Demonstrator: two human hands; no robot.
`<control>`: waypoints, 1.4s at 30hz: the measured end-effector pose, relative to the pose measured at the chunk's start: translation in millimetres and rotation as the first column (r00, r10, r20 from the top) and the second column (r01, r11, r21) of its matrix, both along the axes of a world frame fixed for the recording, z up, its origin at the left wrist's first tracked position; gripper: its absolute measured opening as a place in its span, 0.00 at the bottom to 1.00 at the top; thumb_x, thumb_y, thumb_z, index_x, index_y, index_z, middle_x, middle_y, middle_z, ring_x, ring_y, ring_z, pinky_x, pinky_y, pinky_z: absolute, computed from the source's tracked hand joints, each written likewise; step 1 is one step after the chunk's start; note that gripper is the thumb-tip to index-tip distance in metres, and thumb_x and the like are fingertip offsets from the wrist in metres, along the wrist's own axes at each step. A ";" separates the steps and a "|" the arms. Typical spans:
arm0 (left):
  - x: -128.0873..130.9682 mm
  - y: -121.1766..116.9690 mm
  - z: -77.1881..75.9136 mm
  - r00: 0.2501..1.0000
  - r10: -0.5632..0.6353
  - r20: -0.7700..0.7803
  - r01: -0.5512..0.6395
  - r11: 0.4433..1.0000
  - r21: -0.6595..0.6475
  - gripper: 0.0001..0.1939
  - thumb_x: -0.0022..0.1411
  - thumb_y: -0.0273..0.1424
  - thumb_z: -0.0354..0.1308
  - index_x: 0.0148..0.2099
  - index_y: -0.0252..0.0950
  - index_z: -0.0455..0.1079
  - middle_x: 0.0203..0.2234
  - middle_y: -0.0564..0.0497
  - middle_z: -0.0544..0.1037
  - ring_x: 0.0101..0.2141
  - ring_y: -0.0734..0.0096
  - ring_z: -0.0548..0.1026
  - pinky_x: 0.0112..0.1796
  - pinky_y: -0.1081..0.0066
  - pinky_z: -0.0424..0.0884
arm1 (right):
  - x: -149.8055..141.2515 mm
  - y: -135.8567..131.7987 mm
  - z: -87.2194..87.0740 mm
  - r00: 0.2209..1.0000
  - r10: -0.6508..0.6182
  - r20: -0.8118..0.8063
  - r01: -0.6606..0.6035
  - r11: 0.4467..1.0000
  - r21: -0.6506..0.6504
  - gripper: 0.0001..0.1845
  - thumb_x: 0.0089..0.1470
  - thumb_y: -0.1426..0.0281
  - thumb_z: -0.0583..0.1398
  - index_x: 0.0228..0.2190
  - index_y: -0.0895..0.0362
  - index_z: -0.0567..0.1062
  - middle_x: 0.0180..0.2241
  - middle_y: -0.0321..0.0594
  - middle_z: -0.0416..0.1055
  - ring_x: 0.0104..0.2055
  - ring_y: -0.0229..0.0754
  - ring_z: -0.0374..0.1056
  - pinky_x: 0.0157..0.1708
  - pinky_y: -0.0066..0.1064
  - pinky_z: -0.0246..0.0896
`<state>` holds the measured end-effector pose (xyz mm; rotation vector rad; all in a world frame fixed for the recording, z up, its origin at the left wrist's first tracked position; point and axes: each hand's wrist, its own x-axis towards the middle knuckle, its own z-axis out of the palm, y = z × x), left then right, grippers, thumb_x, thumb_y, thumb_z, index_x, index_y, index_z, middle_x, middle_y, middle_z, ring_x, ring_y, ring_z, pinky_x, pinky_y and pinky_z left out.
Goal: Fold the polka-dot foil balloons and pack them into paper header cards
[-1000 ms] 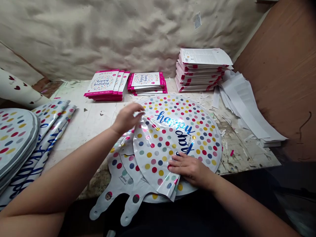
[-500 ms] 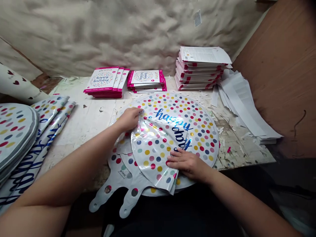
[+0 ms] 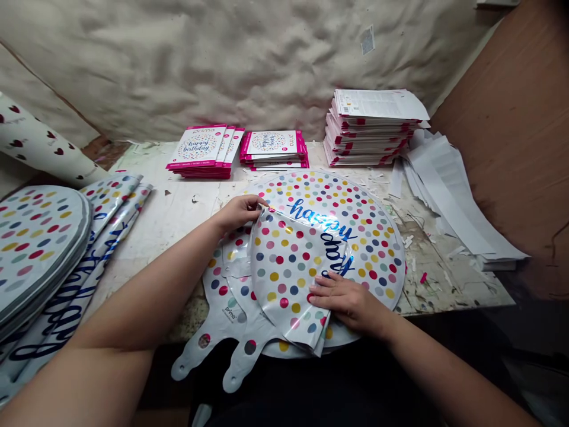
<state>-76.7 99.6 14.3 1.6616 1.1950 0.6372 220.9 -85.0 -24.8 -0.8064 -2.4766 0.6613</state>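
A dotted foil balloon [image 3: 288, 255] lies partly folded over in front of me, with crease lines on its upper part. My left hand [image 3: 242, 212] pinches the top left corner of the fold between thumb and fingers. Lower right, my right hand [image 3: 351, 305] rests flat on the folded foil, fingers stretched out. Beneath is a larger round dotted foil balloon [image 3: 377, 243], with blue lettering showing beside the fold. Two balloon tails [image 3: 242, 362] hang over the table's front edge at lower left.
Pink-and-white balloon packets [image 3: 202, 148] and a second packet pile [image 3: 273, 145] stand at the back. To their right rises a tall packet stack [image 3: 373, 133], beside white paper strips [image 3: 462, 201]. More dotted balloons [image 3: 40, 237] are heaped at left. A brown panel [image 3: 515, 136] bounds the right.
The whole scene sits slightly further right in view. The folded foil under my hands looks smoother, its upper edge straighter. Both hands keep about the same places on it.
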 end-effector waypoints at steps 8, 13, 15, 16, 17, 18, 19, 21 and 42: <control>1.5 -6.2 -3.5 0.963 0.239 0.125 -0.232 0.970 -0.070 0.15 0.38 0.37 0.67 0.29 0.36 0.71 0.25 0.54 0.75 0.23 0.75 0.71 0.24 0.75 0.68 | 0.3 -0.1 0.1 1.000 0.005 -0.011 -0.005 1.000 -0.005 0.18 0.58 0.75 0.53 0.49 0.55 0.72 0.50 0.39 0.70 0.57 0.43 0.59 0.59 0.44 0.51; -2.8 -1.5 -2.0 0.959 0.279 0.046 -0.271 0.953 -0.138 0.19 0.33 0.38 0.69 0.26 0.35 0.67 0.18 0.54 0.72 0.20 0.71 0.71 0.22 0.71 0.70 | -0.9 2.4 0.5 0.999 -0.009 -0.033 0.009 1.000 0.010 0.18 0.58 0.75 0.53 0.48 0.55 0.72 0.49 0.39 0.71 0.57 0.42 0.60 0.59 0.42 0.52; -13.4 4.0 2.7 0.953 0.279 -0.120 -0.289 0.954 -0.080 0.17 0.36 0.38 0.68 0.26 0.35 0.67 0.16 0.55 0.70 0.17 0.72 0.68 0.19 0.72 0.66 | -1.3 2.6 -0.6 0.999 -0.012 -0.042 0.012 1.000 0.021 0.17 0.58 0.75 0.53 0.47 0.55 0.73 0.49 0.39 0.71 0.57 0.42 0.60 0.59 0.42 0.52; -19.3 6.5 6.1 0.927 0.294 -0.232 -0.302 0.953 0.001 0.15 0.39 0.38 0.67 0.25 0.35 0.67 0.15 0.55 0.69 0.16 0.72 0.67 0.19 0.72 0.65 | -1.3 2.6 -1.2 0.999 -0.012 -0.044 0.013 1.000 0.026 0.17 0.58 0.75 0.52 0.47 0.56 0.73 0.49 0.39 0.71 0.57 0.42 0.60 0.59 0.42 0.52; -24.0 7.9 9.9 0.880 0.328 -0.344 -0.305 0.945 0.121 0.14 0.42 0.38 0.65 0.26 0.35 0.67 0.15 0.54 0.69 0.17 0.71 0.67 0.20 0.71 0.65 | -1.2 2.8 -1.5 0.999 -0.013 -0.044 0.014 0.999 0.028 0.17 0.58 0.75 0.52 0.47 0.56 0.73 0.49 0.39 0.71 0.57 0.42 0.61 0.59 0.42 0.52; -26.1 7.7 13.9 0.818 0.382 -0.430 -0.296 0.921 0.255 0.12 0.45 0.38 0.63 0.26 0.36 0.67 0.17 0.53 0.70 0.19 0.69 0.68 0.23 0.69 0.66 | -0.7 3.4 -1.5 0.999 -0.015 -0.040 0.016 0.999 0.029 0.17 0.58 0.75 0.52 0.46 0.55 0.73 0.49 0.39 0.71 0.56 0.42 0.61 0.58 0.41 0.53; -24.6 5.1 17.7 0.766 0.433 -0.475 -0.262 0.885 0.384 0.10 0.49 0.37 0.61 0.28 0.36 0.68 0.21 0.52 0.71 0.23 0.66 0.70 0.27 0.66 0.67 | 0.0 4.7 -1.1 0.999 -0.014 -0.035 0.015 1.000 0.027 0.17 0.59 0.75 0.52 0.46 0.55 0.73 0.49 0.39 0.71 0.56 0.42 0.61 0.58 0.41 0.53; -7.9 -7.8 22.6 0.752 0.435 -0.495 -0.101 0.818 0.566 0.10 0.56 0.37 0.55 0.34 0.36 0.70 0.30 0.48 0.74 0.33 0.62 0.72 0.36 0.63 0.68 | 2.5 10.1 0.9 1.000 0.012 -0.029 -0.011 1.000 0.023 0.16 0.59 0.75 0.51 0.46 0.55 0.74 0.49 0.38 0.71 0.56 0.41 0.62 0.58 0.40 0.53; 56.9 -75.7 -17.4 0.547 -0.246 -0.800 0.649 0.728 0.220 0.32 0.67 0.47 0.32 0.67 0.36 0.37 0.65 0.46 0.42 0.64 0.61 0.39 0.60 0.55 0.37 | 20.8 31.6 26.7 0.862 -0.505 0.030 0.467 0.770 -0.435 0.19 0.58 0.60 0.51 0.22 0.57 0.72 0.20 0.35 0.68 0.23 0.37 0.63 0.22 0.27 0.57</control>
